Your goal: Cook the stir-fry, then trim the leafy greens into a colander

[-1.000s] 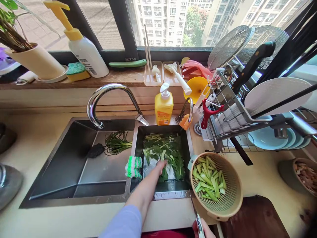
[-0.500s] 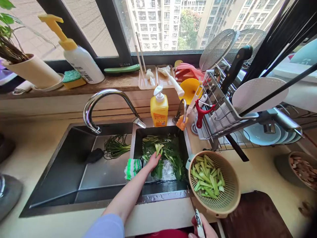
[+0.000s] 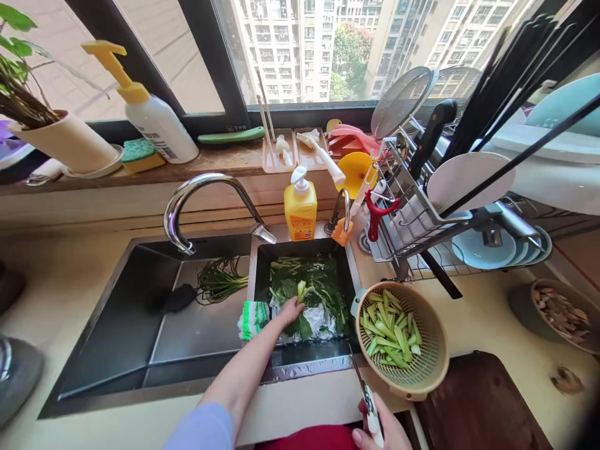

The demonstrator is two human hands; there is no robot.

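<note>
In the right-hand basin of the sink (image 3: 309, 364), leafy greens (image 3: 323, 289) lie in water. My left hand (image 3: 289, 311) is closed around the pale stem end of a leafy green (image 3: 301, 291), its leaves hanging at the water. My right hand (image 3: 382, 425), low in the view, grips the white handle of a small knife (image 3: 362, 378), its thin blade pointing up and away toward the sink edge. Beside that blade stands a beige colander (image 3: 438, 350) holding cut green stalks (image 3: 391, 328).
A bundle of thin green stems (image 3: 220, 279) and a dark cloth (image 3: 180, 297) lie in the left basin. A green-white scrubber (image 3: 254, 320) sits on the divider. Behind are a curved tap (image 3: 206, 179) and a yellow soap bottle (image 3: 300, 209). Right stand a dish rack (image 3: 403, 244) and brown board (image 3: 478, 400).
My left hand has shifted slightly down with the leafy green in its grip. The knife in my right hand shows more of its blade now. The view has turned a little.
</note>
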